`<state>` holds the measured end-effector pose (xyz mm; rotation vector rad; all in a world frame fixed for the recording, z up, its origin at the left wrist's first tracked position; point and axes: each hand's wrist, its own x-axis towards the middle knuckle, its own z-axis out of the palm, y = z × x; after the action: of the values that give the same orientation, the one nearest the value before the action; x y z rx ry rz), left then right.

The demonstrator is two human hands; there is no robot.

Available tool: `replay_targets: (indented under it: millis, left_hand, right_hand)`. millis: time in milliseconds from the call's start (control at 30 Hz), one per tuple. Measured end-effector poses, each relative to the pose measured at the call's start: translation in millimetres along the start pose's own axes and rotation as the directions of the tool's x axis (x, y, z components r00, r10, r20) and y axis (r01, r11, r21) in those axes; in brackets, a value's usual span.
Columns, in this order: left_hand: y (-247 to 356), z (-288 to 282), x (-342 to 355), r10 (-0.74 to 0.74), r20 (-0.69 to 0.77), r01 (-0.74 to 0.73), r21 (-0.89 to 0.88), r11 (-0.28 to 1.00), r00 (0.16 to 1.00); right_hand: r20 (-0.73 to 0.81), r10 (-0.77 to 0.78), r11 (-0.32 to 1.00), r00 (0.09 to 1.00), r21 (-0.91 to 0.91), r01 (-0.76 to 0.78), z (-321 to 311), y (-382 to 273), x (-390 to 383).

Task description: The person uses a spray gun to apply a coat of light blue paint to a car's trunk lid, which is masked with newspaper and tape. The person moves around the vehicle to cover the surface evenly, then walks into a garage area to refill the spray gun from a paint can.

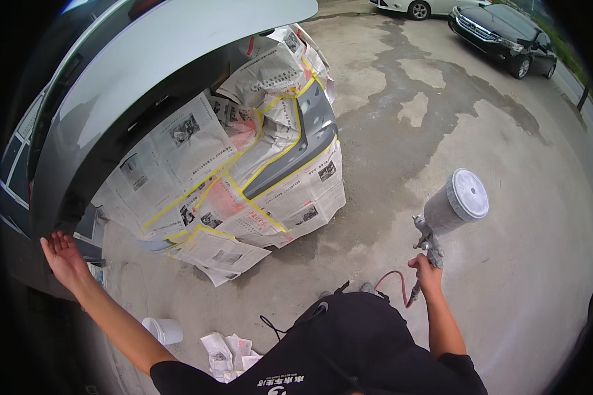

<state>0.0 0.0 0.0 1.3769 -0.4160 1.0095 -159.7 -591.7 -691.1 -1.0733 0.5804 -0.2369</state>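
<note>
My right hand (428,272) is wrapped round the handle of a spray gun (429,245), held out over the concrete at the right. The gun carries a large grey paint cup (451,203) with a pale lid, tilted up to the right. At the far left, my left hand (64,257) is raised, fingers extended, at the lower edge of a lifted silver tailgate (151,62); whether it touches is unclear. Ahead stands the car's rear, covered with newspaper (171,141) and yellow tape (257,214). A grey body panel (296,141) with lighter patches is left uncovered between the taped sheets.
A red air hose (402,280) hangs from the gun and runs down beside my leg. Low on the left are a white bucket (165,330) and crumpled paper (227,352). A black car (504,36) and a white car (418,8) are parked far right on the stained concrete.
</note>
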Motion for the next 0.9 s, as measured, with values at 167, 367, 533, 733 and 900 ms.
replay_targets:
  millis: [167,367,533,733,900]
  left_hand:
    - [-43,40,-173,0.091,-0.257,-0.045,0.18,0.983,0.962]
    - [-37,104,-173,0.038,-0.164,0.001,0.227,0.974,0.986]
    - [-86,155,-243,-0.024,0.057,0.0,0.382,0.924,0.998]
    - [-187,191,-373,-0.49,0.421,0.076,0.695,0.715,0.763]
    - [-329,164,-512,-0.855,0.381,0.283,0.827,0.486,0.352]
  right_hand:
    - [0.041,-0.194,0.963,0.98,-0.182,0.198,-114,-130,52]
    - [0.119,-0.106,0.926,0.987,-0.349,0.142,-139,-141,24]
    - [0.177,-0.14,0.97,0.974,-0.173,0.17,-131,-133,46]
    - [0.279,0.037,0.948,0.96,-0.312,0.054,-136,-154,62]
    - [0.236,0.107,0.951,0.966,-0.309,-0.029,-133,-165,98]
